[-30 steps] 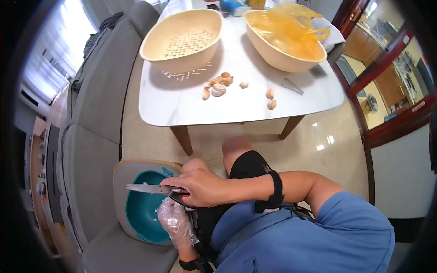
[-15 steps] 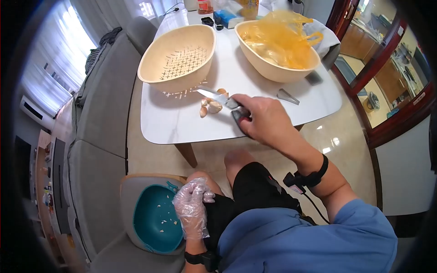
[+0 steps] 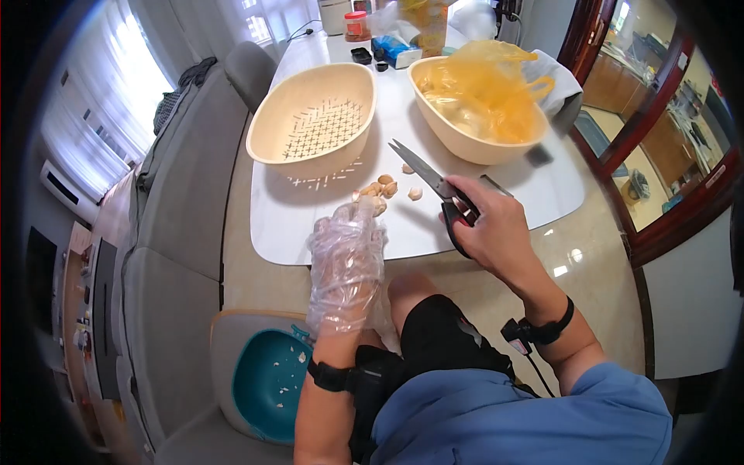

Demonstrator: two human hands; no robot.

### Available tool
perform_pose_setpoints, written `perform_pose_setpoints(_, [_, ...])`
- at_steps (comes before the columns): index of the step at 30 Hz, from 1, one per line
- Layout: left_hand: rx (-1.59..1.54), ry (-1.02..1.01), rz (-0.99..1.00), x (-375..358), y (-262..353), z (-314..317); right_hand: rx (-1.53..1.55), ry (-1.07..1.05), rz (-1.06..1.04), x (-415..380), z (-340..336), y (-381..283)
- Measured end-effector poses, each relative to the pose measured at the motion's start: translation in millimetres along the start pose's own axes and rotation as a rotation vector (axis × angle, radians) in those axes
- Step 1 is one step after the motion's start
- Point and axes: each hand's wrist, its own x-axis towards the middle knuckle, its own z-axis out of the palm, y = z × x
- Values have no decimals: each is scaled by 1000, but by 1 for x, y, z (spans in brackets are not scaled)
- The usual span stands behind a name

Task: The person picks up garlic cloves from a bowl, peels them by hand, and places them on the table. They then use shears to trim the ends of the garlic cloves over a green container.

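Note:
My right hand [image 3: 492,225] grips a pair of scissors [image 3: 426,172] by its dark handles. The blades point up and left over the white table, slightly apart at the tips. In a clear plastic glove, my left hand [image 3: 346,248] reaches over the table's front edge, its bunched fingertips on a garlic clove [image 3: 378,205]; the back of the hand partly hides them. Several more garlic cloves [image 3: 385,184] lie just beyond those fingertips. One separate clove [image 3: 415,194] rests to their right, below the blades.
A cream strainer basket [image 3: 267,147] stands at the left of the table [image 3: 287,244]. Another cream basket [image 3: 457,147] at the right holds a yellow plastic bag [image 3: 496,93]. A teal bowl [image 3: 260,387] with white scraps sits on the chair at my left. A red-lidded jar [image 3: 356,27] stands farther back.
My left hand has risen from beside the teal bowl to the cloves on the table. The scissors have shifted right, off the cloves, with their blades now pointing farther up. The view has tilted slightly.

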Motion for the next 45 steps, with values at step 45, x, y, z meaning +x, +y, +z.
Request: perform_pose_setpoints(45, [105,-30,200,60,-5,66,413,-10,203,-33,10,47])
